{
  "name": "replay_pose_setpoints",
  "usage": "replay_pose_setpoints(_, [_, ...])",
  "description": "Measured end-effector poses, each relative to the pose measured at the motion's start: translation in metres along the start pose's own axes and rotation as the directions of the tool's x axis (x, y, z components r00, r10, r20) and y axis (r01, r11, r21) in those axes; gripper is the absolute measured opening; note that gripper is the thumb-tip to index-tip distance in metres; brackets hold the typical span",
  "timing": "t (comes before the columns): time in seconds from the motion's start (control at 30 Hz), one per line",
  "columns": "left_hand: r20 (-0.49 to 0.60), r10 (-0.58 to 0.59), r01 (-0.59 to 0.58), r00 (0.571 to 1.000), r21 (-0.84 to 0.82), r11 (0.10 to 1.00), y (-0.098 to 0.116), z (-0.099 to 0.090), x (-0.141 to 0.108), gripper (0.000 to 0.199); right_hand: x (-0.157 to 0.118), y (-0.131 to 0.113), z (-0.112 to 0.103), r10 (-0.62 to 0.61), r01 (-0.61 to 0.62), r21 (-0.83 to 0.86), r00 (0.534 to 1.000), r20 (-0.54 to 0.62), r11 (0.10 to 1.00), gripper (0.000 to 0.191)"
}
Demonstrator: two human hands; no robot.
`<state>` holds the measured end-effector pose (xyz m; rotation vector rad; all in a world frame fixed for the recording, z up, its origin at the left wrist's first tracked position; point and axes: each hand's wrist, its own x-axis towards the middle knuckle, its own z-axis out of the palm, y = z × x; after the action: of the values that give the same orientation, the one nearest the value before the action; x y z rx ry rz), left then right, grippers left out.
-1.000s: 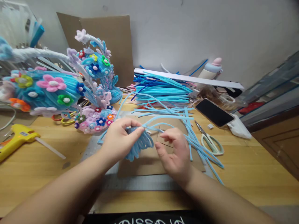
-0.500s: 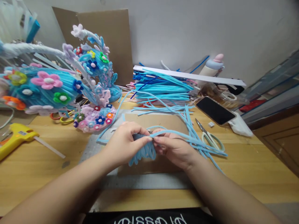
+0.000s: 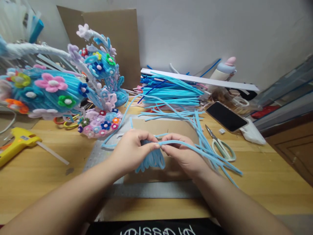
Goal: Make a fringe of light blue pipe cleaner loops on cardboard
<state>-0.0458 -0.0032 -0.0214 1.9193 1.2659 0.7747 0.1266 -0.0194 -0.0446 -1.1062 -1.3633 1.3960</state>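
Left grip [image 3: 133,147] pinches a bundle of blue loops [image 3: 150,161], right grip [image 3: 184,151] narrow just beside it.
The loops hang above the cardboard [image 3: 161,125] on the table [image 3: 269,176], and a blue strip [image 3: 181,142] leads from the pinch past the right grip; whether that one holds it, I cannot tell. Working the strip at the bundle's edge looks like the step in hand; the next move calls for a tight left pinch and a firm right hold.
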Motion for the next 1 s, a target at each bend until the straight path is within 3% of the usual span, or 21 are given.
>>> replay_pose_setpoints(0.1, [-0.015, -0.031, 0.031, 0.999, -0.044, 0.999, 0.001, 0.001, 0.0, 0.014, -0.003, 0.001, 0.005, -0.165, 0.147, -0.187, 0.983, -0.085, 0.971, 0.009])
replay_pose_setpoints(0.27, [-0.012, -0.07, 0.068, 0.997, -0.122, 0.99, 0.002, 0.001, -0.001, 0.012, -0.01, 0.004, 0.011, -0.414, 0.338, -0.412, 0.904, -0.109, 0.846, 0.003])
replay_pose_setpoints(0.57, [-0.024, -0.044, 0.042, 0.999, -0.092, 0.995, 0.004, -0.001, -0.001, 0.014, -0.014, 0.009, 0.012, -0.565, 0.476, -0.463, 0.822, -0.067, 0.748, 0.01])
replay_pose_setpoints(0.67, [0.009, -0.082, 0.083, 0.997, -0.133, 0.988, 0.004, -0.003, -0.002, 0.017, -0.016, 0.009, 0.013, -0.557, 0.466, -0.444, 0.825, -0.094, 0.765, 0.012])
replay_pose_setpoints(0.83, [0.008, -0.078, 0.079, 0.997, -0.117, 0.99, 0.003, -0.003, -0.001, 0.016, -0.014, 0.013, 0.016, -0.459, 0.399, -0.337, 0.881, -0.119, 0.853, 0.008])
replay_pose_setpoints(1.0, [-0.008, -0.047, 0.046, 0.999, -0.099, 0.994, 0.004, -0.004, 0.0, 0.014, -0.006, 0.015, 0.017, -0.181, 0.183, 0.016, 0.979, -0.089, 0.983, 0.01])
